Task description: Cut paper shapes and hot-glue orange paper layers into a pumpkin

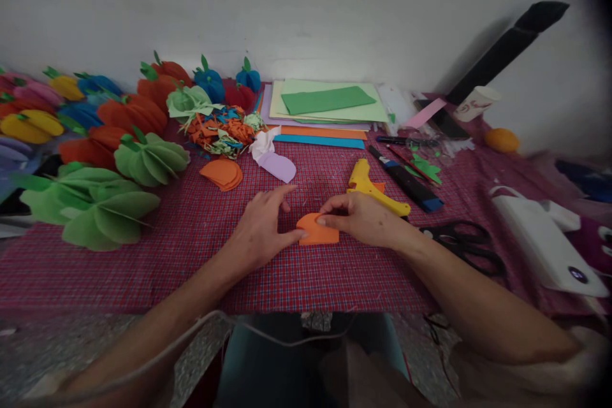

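A small folded orange paper piece lies on the red checked cloth in front of me. My left hand rests flat beside it, fingers stretched out, thumb tip touching the paper's left edge. Fingers of my right hand are bent and pressed down on the paper's right side, pinching its fold. A stack of orange cut shapes sits a little further back on the left.
Paper pumpkin-like balls in green, orange, yellow and blue crowd the left. Paper scraps, coloured sheets, a yellow glue gun, black scissors, a white device and a cup lie behind and right.
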### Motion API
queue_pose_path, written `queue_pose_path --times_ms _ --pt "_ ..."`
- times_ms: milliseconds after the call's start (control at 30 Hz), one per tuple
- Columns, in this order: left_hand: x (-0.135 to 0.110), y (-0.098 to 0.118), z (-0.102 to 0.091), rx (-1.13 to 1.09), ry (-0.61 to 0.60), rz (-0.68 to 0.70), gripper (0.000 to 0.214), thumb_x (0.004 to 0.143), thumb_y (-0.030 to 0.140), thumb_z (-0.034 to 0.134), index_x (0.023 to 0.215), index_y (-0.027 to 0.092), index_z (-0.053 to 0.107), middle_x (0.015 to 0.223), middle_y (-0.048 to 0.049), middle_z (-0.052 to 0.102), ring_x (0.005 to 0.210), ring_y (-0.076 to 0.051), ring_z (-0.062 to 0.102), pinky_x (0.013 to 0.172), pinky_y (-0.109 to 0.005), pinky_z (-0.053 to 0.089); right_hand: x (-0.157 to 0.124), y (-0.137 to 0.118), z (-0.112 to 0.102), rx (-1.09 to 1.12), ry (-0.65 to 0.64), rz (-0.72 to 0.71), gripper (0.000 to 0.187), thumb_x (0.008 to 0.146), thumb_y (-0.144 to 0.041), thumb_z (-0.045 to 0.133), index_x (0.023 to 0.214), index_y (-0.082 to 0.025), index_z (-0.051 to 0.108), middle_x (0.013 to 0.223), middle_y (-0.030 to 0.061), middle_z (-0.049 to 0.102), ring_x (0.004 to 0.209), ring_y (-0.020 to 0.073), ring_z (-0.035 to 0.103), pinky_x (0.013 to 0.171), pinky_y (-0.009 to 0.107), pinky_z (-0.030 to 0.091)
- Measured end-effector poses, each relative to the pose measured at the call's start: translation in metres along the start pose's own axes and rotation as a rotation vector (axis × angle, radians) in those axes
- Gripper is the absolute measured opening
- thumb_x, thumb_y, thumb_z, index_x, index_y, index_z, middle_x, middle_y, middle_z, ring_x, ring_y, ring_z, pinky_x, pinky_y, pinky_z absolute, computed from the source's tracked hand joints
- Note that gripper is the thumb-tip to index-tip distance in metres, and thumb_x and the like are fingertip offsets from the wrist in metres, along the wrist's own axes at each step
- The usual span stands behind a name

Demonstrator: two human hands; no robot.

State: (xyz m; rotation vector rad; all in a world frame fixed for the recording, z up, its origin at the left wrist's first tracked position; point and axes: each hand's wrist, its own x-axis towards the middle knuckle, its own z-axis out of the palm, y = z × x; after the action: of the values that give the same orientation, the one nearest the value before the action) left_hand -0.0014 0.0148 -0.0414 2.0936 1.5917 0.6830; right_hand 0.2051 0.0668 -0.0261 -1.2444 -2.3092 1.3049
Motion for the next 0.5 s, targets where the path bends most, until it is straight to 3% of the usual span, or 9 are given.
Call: queue_pose_path --times_ms 500 --pt "-0.0003 -0.0002 0.0009 0.027 -0.002 0.017 0.072 0.065 0.035 0.07 0.128 0.021 0.038 0.096 -0.0037 0.057 0.088 -0.022 0.049 0.082 -0.039 0.04 0.0004 0.0018 0.0015 -0.007 0.006 -0.005 0.017 0.08 -0.032 0.056 0.081 -0.02 0.067 0.067 -0.0014 0.062 0.057 0.0103 0.05 0.051 0.023 0.036"
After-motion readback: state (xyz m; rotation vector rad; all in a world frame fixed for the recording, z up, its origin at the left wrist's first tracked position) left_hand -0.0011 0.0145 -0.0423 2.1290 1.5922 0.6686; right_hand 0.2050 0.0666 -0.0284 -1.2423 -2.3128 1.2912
